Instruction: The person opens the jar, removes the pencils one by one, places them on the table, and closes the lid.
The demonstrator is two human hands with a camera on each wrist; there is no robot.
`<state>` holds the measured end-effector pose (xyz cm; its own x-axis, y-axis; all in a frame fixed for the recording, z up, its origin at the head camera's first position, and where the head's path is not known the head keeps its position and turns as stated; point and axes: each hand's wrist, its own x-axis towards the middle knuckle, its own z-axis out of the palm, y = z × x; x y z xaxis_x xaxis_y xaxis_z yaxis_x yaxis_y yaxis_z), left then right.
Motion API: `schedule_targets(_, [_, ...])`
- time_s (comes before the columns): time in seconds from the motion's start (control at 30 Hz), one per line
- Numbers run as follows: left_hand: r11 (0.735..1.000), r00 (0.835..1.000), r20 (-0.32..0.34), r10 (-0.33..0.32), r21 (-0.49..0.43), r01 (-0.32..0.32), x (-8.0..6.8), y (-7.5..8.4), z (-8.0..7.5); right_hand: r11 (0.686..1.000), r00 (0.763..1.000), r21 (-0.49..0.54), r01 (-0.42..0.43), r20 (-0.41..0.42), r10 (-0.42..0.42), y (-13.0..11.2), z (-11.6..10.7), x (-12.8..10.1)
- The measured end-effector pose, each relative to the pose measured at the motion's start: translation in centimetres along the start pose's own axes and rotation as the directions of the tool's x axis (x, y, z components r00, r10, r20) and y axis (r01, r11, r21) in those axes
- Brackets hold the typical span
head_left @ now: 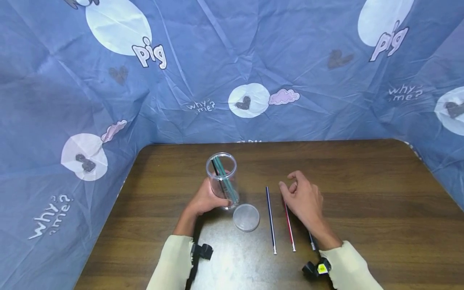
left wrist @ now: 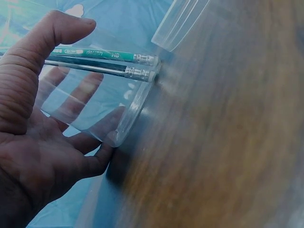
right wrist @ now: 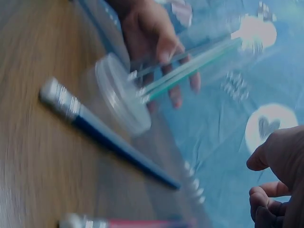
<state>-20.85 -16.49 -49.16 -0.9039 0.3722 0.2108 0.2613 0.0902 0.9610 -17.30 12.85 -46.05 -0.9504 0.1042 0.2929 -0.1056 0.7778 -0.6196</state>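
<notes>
My left hand (head_left: 208, 198) grips a clear plastic jar (head_left: 233, 183) low on its side, thumb in front and fingers round the back. The jar stands upright on the table. Inside it lean green pencils (left wrist: 97, 53) and a dark pencil (left wrist: 92, 65), their eraser ends at the bottom. My right hand (head_left: 303, 200) hovers over the upper end of a red pencil (head_left: 289, 227), fingers loosely bent and nothing between them. Left of that lies a dark blue pencil (head_left: 270, 219). Another dark pencil (head_left: 311, 241) is mostly hidden beneath my right wrist.
A round clear lid (head_left: 246, 217) lies flat on the brown wooden table (head_left: 380, 201), just in front of the jar. Blue printed cloth (head_left: 203, 72) hangs behind the table and along its sides.
</notes>
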Motion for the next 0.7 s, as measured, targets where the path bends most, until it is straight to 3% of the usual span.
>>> schedule_targets(0.3, [1.0, 1.0, 0.006, -0.009, -0.017, 0.009, 0.0, -0.1, -0.2, 0.99, 0.989, 0.043, 0.137, -0.061, -0.134, -4.3, -0.5, -1.1])
schedule_targets(0.7, [1.0, 1.0, -0.004, -0.009, 0.008, 0.009, 0.0, 0.0, 0.0, 0.952, 0.956, 0.11, 0.284, -0.104, -0.274, -9.1, -1.0, -0.9])
